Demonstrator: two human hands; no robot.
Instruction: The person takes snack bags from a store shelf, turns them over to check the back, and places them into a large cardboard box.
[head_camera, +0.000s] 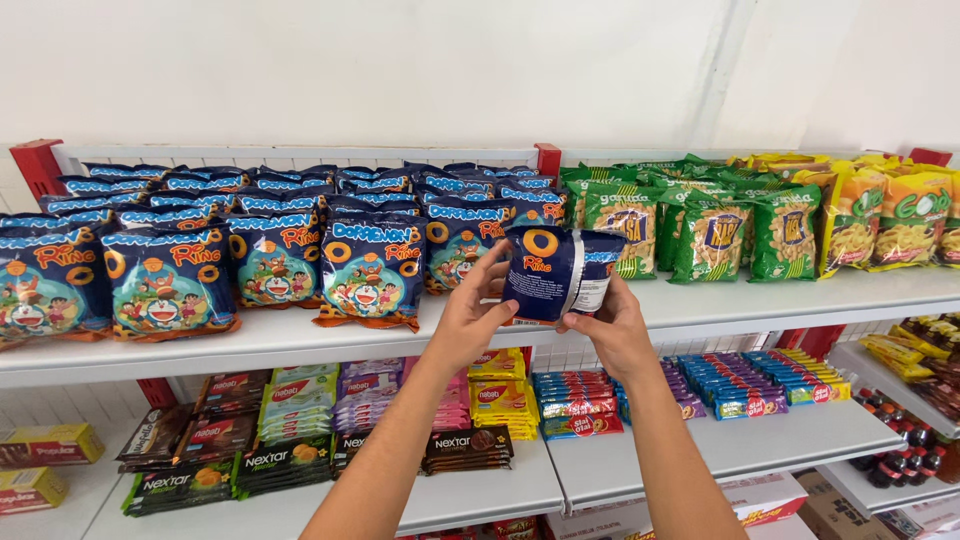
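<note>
Head view: left hand (470, 318) and right hand (612, 325) grip one blue ring-snack bag (556, 272), back outward, before upper shelf (700, 300); squeezing risks crushing contents; neighbouring bags (370, 265) could topple.

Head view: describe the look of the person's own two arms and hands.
Both forearms are bare, with no sleeves in view. The left hand and right hand wear no gloves. No rings, watch or bracelet show on either wrist or on the fingers that can be seen.
</note>
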